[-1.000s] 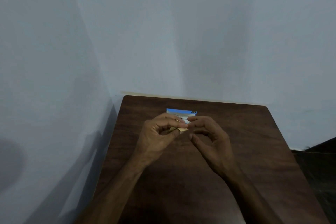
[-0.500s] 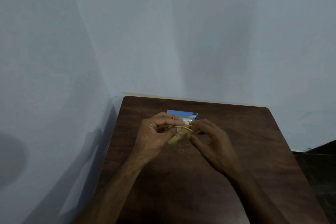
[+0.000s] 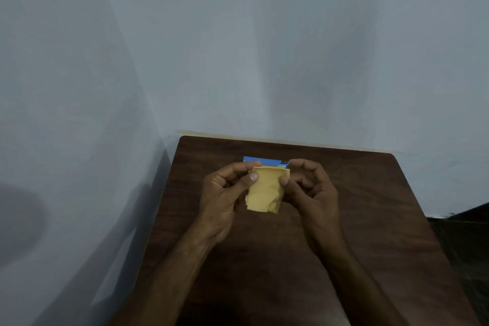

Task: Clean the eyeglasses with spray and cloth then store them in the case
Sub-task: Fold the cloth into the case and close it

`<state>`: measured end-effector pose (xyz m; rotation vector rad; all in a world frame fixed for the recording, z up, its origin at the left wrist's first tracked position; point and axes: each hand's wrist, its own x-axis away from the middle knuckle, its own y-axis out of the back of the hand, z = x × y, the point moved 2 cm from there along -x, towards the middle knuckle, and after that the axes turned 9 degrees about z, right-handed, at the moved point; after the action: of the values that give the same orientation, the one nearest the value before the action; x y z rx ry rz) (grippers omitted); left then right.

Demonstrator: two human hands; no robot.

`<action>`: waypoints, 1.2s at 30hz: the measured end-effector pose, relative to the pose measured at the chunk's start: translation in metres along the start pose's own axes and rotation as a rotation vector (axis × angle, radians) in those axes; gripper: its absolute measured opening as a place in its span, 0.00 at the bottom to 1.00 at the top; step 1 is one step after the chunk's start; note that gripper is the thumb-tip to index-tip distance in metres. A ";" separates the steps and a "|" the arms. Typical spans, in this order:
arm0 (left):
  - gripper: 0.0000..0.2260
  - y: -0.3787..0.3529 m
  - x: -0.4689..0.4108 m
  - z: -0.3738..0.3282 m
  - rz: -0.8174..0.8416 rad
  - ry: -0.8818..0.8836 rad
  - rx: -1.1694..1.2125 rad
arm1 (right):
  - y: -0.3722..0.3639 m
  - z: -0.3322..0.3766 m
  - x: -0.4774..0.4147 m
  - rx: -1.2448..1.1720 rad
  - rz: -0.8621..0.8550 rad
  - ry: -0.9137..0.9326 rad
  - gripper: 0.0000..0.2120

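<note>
Above a dark wood table [image 3: 370,219] by pale walls [image 3: 291,47], left hand [image 3: 225,193] and right hand [image 3: 315,188] pinch cloth [image 3: 266,190].

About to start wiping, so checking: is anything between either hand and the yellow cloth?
Nothing visible. The left hand and right hand both pinch the yellow cloth by its top edge; the blue box lies behind it.

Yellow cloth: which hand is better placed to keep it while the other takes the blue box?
Probably left: the left hand pinches the yellow cloth at its corner; the right hand curls beside the blue box.
</note>
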<state>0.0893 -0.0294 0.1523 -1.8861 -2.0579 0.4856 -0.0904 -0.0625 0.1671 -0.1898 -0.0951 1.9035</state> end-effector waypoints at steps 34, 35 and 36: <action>0.08 -0.001 0.006 0.030 -0.043 0.099 -0.290 | 0.014 -0.024 0.014 0.059 -0.008 -0.050 0.08; 0.09 -0.002 0.006 0.030 -0.015 0.098 -0.280 | 0.014 -0.024 0.014 0.079 -0.002 -0.040 0.09; 0.11 -0.003 0.006 0.029 0.012 0.107 -0.268 | 0.015 -0.024 0.014 0.100 0.002 -0.030 0.09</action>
<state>0.0737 -0.0251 0.1274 -2.0229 -2.1285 0.1112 -0.1042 -0.0551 0.1399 -0.0933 -0.0194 1.9087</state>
